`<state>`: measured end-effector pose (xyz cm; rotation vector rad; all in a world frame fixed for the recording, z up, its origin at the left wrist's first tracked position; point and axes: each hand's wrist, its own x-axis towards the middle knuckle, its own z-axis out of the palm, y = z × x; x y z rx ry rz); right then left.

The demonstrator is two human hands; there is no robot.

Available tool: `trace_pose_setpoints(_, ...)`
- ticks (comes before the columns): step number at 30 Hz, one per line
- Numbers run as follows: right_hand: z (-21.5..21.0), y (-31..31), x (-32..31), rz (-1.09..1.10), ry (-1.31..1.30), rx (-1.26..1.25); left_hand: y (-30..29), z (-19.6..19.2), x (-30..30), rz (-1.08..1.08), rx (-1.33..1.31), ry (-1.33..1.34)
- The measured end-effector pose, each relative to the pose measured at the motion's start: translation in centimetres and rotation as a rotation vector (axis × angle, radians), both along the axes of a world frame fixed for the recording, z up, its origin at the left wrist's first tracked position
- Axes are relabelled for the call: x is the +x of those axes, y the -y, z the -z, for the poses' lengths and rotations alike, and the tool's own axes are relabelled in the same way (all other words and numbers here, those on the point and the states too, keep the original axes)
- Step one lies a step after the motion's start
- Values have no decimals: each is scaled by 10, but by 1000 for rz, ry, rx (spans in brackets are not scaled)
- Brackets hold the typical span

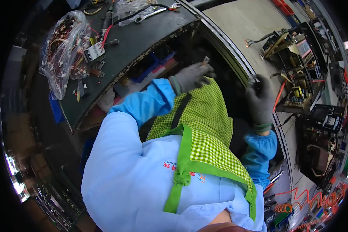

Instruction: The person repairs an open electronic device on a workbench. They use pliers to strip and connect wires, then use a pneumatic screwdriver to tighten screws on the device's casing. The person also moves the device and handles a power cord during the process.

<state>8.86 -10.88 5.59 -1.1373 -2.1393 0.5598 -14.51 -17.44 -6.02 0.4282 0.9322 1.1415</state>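
Observation:
My left hand [190, 78], in a grey glove, is above my green checked apron [208, 104]. Between its fingertips it pinches a small metal piece [206, 60] with a hole in it. My right hand [260, 101], gloved the same way, is at the metal edge of the conveyor [232, 48]. Its fingers curl in around a dark gap, and whatever is between them cannot be made out. A blue sleeve cover [147, 101] covers my left forearm.
On the dark workbench [143, 42] at left lie a clear bag of wires [67, 50], a wrench [154, 15], a cabled tool [106, 23] and metal parts. Blue bins [149, 69] sit beneath. Opened electronic units [297, 50] stand at right, above a coiled red cord [309, 201].

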Motion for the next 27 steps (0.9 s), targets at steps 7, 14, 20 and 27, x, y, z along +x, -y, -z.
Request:
trace_pose_setpoints(7,28,40,-60,-377,-104,-251,22,13,38,-166,133,717)
trace_pose_setpoints(14,6,32,13,-193,-155,-155,85,-44,-93,-540,141,-232)
trace_pose_setpoints(20,3,0,115,283,-232,257,159,-39,-228,-232,-277,-2098)
trace_pose_setpoints(27,27,-46,174,627,-215,247,65,-68,-124,-297,70,-2270)
